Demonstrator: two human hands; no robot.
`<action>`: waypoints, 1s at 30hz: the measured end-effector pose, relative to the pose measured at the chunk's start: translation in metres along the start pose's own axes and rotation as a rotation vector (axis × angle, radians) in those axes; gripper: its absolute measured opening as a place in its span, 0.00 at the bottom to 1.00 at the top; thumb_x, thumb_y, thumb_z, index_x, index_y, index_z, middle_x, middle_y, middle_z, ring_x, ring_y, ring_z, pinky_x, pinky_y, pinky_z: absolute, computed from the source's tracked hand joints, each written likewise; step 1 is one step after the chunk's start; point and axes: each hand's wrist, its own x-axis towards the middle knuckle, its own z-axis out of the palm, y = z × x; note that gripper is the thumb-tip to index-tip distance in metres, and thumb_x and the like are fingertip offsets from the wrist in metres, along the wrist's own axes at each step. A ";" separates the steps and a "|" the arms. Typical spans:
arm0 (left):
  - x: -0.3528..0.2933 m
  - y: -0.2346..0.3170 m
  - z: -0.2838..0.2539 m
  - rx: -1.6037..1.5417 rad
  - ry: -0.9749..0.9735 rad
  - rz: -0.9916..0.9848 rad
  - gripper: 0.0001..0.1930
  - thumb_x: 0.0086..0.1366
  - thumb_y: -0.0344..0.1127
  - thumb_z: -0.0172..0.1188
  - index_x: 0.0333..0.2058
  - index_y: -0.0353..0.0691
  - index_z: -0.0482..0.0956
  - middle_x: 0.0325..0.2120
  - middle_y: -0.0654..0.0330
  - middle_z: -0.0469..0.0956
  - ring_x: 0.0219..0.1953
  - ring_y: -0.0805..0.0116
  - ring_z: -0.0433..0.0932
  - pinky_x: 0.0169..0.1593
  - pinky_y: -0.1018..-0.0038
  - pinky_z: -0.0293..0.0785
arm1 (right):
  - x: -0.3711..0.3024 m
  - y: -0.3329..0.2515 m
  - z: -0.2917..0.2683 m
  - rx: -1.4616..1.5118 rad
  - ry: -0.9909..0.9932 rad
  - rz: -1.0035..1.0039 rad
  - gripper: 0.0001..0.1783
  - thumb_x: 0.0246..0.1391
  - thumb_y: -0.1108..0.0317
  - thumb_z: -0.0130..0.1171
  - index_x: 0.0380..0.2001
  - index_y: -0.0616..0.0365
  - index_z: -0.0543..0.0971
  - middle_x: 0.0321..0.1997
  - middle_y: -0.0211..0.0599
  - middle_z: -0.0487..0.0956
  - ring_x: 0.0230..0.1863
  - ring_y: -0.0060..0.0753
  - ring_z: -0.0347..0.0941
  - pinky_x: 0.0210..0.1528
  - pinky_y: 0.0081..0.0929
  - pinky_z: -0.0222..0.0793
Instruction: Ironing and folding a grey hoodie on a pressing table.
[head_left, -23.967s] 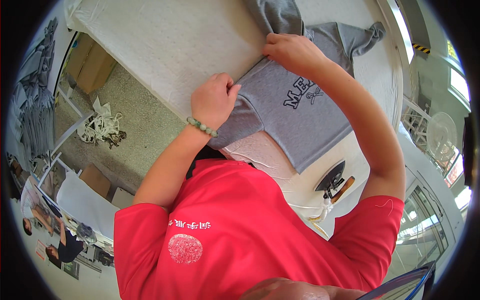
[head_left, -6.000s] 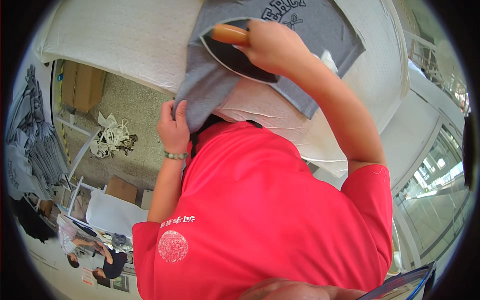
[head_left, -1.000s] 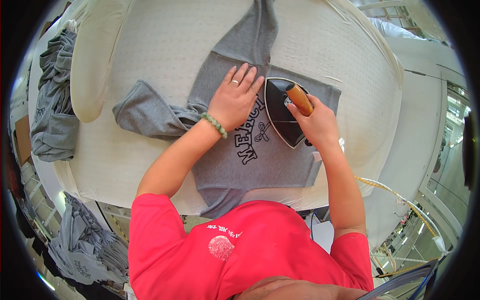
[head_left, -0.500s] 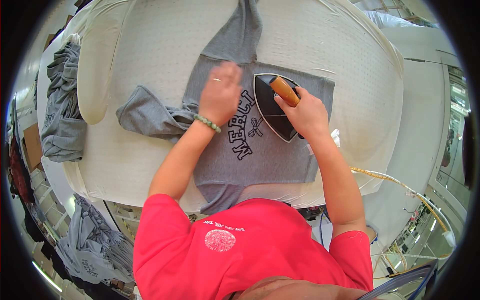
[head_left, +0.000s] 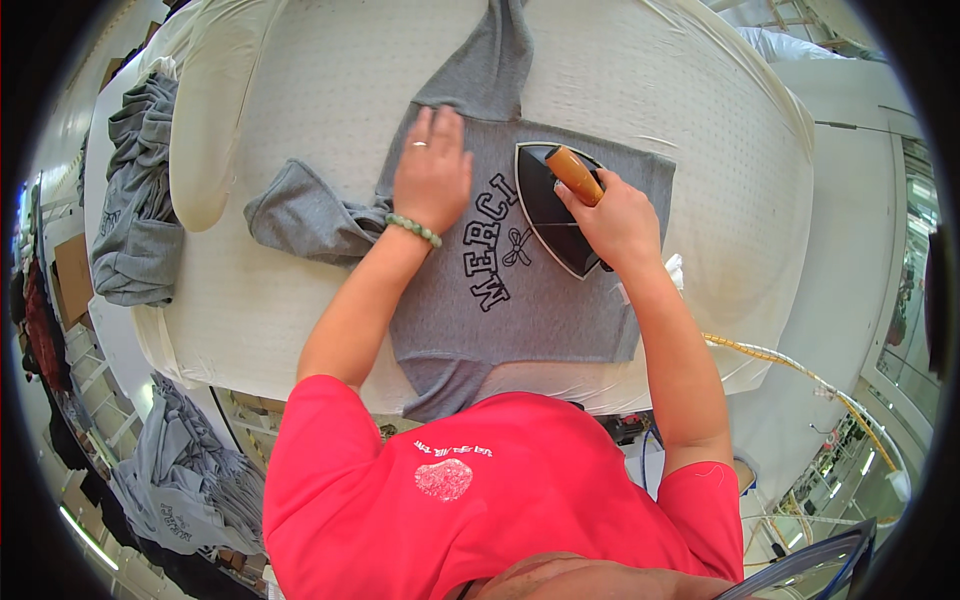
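Note:
A grey hooded sweatshirt (head_left: 580, 325) with dark printed lettering and a bow lies spread on a padded, cream-covered ironing table (head_left: 300, 110). My right hand (head_left: 618, 222) is wrapped round the wooden handle of a dark iron (head_left: 555, 228), whose soleplate rests on the right part of the garment. Flat on the cloth near the neck end, my left hand (head_left: 432, 178) has its fingers stretched out. A ring and a green bead bracelet (head_left: 414, 230) are on that arm. One sleeve bunches to the left of the left hand, and another grey part reaches the far edge.
Folded grey garments (head_left: 140, 200) are stacked at the left beside a long padded sleeve arm (head_left: 212, 130). More grey garments (head_left: 185, 475) hang at the lower left. A yellow-and-white hose (head_left: 790, 362) runs down from the table's right side.
My left hand, blurred earlier, now lies still and flat, slightly farther left on the garment. My right hand keeps the iron at nearly the same spot. The whole view has shifted slightly.

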 end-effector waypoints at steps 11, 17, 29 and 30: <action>-0.004 -0.013 0.002 0.033 0.004 0.029 0.30 0.65 0.43 0.62 0.62 0.33 0.73 0.63 0.50 0.73 0.67 0.55 0.69 0.71 0.53 0.62 | 0.000 0.003 0.005 0.010 0.072 -0.046 0.34 0.58 0.38 0.66 0.52 0.58 0.83 0.39 0.48 0.87 0.44 0.54 0.83 0.47 0.45 0.77; 0.016 -0.034 -0.002 -0.004 0.039 -0.028 0.29 0.64 0.46 0.64 0.59 0.34 0.76 0.63 0.52 0.73 0.62 0.52 0.73 0.65 0.56 0.68 | 0.001 0.002 0.001 0.020 -0.011 -0.006 0.35 0.57 0.39 0.67 0.52 0.61 0.82 0.39 0.51 0.86 0.44 0.56 0.83 0.47 0.44 0.77; 0.065 -0.087 -0.003 -0.594 -0.179 -0.397 0.16 0.68 0.47 0.65 0.38 0.37 0.85 0.35 0.52 0.83 0.37 0.57 0.82 0.46 0.66 0.78 | 0.011 -0.072 0.010 0.163 -0.245 -0.150 0.33 0.59 0.41 0.63 0.44 0.68 0.80 0.39 0.62 0.83 0.43 0.64 0.81 0.46 0.47 0.75; 0.061 -0.089 0.001 -0.576 -0.120 -0.403 0.15 0.69 0.46 0.64 0.39 0.37 0.85 0.36 0.52 0.83 0.38 0.57 0.83 0.47 0.66 0.78 | 0.022 -0.086 0.009 0.185 -0.230 -0.171 0.33 0.60 0.41 0.62 0.43 0.68 0.80 0.38 0.62 0.83 0.43 0.65 0.81 0.46 0.47 0.75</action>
